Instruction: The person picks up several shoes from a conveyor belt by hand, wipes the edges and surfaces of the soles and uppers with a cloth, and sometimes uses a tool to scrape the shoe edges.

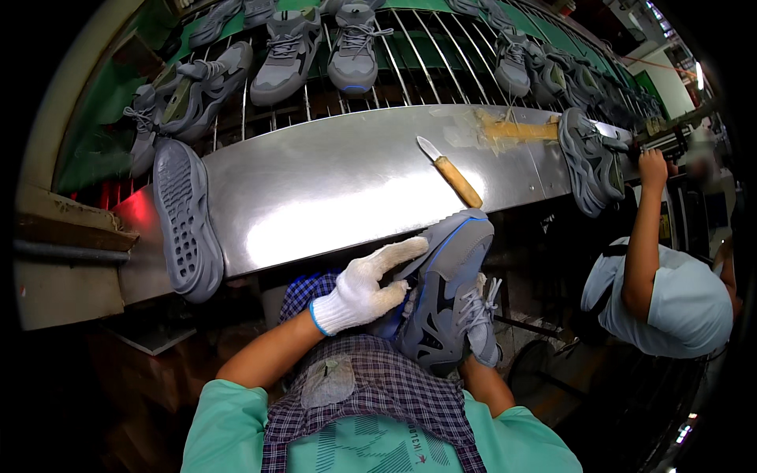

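Observation:
A grey sneaker (449, 292) with a blue line along its sole is held tilted in front of my apron, toe toward the bench. My left hand (359, 288), in a white knit glove, has its index finger and thumb spread apart, their tips against the sole side of the sneaker. My right forearm (485, 386) reaches up behind the sneaker and supports it; the sneaker hides most of that hand. Beyond the toe, a knife (453, 175) with a wooden handle lies on the metal bench (315, 181).
A grey sole-up shoe (188, 221) lies at the bench's left end. Another sneaker (587, 162) stands at the right, near brown tape (516, 128). Several sneakers rest on the roller conveyor (402, 55) behind. A co-worker (662, 292) in a pale shirt works at the right.

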A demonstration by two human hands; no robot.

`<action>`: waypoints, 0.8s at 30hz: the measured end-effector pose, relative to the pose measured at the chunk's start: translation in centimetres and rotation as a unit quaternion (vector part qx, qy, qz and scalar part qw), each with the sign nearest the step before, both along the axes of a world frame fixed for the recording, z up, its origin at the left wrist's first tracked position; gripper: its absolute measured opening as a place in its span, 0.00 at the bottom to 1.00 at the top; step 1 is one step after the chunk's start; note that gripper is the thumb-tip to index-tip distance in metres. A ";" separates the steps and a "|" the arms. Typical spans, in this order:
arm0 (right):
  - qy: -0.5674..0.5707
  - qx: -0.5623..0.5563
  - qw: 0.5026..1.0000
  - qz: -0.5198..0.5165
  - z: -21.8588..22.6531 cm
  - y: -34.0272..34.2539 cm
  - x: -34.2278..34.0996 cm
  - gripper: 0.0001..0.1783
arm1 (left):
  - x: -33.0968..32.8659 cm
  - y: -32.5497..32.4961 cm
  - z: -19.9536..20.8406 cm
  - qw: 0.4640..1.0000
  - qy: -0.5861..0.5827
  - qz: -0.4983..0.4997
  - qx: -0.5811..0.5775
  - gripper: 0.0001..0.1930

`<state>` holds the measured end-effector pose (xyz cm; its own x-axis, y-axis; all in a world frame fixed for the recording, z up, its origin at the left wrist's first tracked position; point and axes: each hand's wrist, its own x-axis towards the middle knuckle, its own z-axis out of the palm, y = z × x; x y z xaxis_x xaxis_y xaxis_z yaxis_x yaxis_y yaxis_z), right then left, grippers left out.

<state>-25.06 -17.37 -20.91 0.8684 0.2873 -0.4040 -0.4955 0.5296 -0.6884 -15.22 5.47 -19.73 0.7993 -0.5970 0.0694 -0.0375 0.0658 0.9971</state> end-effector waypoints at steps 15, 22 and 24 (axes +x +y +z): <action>-0.010 -0.032 0.998 0.045 0.8 1.3 -0.6 0.34 | -1.0 -0.6 0.3 0.998 -0.023 0.000 0.052 0.42; -0.006 -0.034 0.999 0.038 0.1 2.1 -1.1 0.35 | -2.2 -1.3 -0.1 0.989 -0.123 0.037 0.068 0.40; -0.006 -0.029 0.999 0.027 0.0 2.0 -1.1 0.35 | -2.6 -1.2 -0.5 0.985 -0.152 0.035 0.079 0.39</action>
<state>-26.19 -15.37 -20.88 0.8572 0.3106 -0.4108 -0.5138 0.4619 -0.7229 -17.85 4.27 -20.25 0.7952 -0.5643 0.2221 -0.3349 -0.1032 0.9366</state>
